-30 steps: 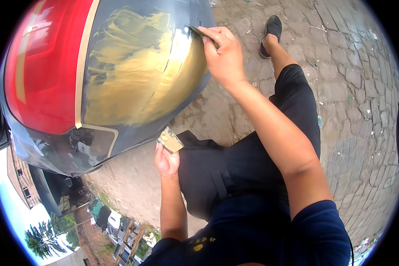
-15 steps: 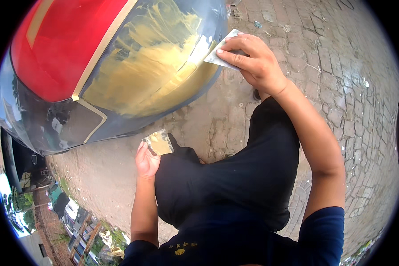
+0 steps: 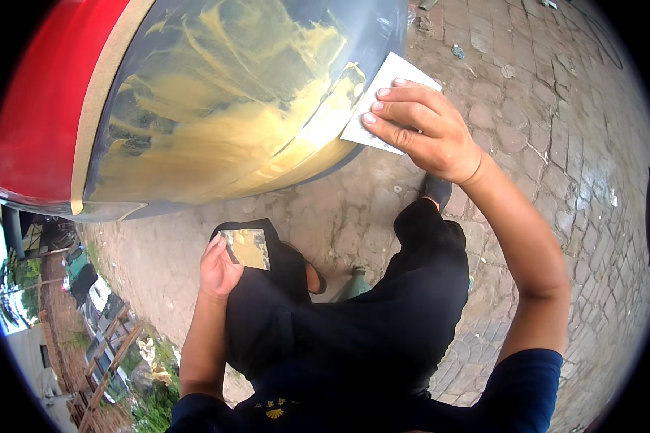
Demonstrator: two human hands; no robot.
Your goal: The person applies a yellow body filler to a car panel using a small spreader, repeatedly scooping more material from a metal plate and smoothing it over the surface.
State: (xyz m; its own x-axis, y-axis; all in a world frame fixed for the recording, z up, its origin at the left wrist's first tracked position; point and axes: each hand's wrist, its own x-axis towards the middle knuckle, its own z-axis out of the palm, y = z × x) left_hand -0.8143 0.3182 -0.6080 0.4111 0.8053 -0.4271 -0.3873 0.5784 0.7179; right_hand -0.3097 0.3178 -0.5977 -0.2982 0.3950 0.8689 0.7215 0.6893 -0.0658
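Cracked stone paving point(image 3: 556, 245) spreads out to the right of the right fingers, and far below the left fingers stand a wooden frame point(image 3: 113, 374) and some greenery point(image 3: 155, 405). A small plate point(image 3: 265, 254) carries a layer of yellow putty point(image 3: 248, 247); the left hand point(image 3: 220, 270) pinches it by its left edge, fingers close together, above the dark trousers point(image 3: 347, 339). Down on the ground, between the two hands, sits a green object point(image 3: 355, 286), too covered by the trousers to tell its kind.

The right hand point(image 3: 430, 133) holds a white sheet point(image 3: 393, 71), its fingers slightly fanned over the face; I cannot tell how the thumb sits. The sheet overlaps the edge of the grey vehicle panel point(image 3: 372, 32) in view, though contact is unclear. Left of those fingers, a streaky yellow smear point(image 3: 231, 155) covers much of the panel, and farther left a tan tape strip point(image 3: 105, 94) borders a glossy red section point(image 3: 43, 94). Below the left fingers, the navy shirt point(image 3: 531, 379) bears small yellow characters and a fan-shaped emblem point(image 3: 275, 413).
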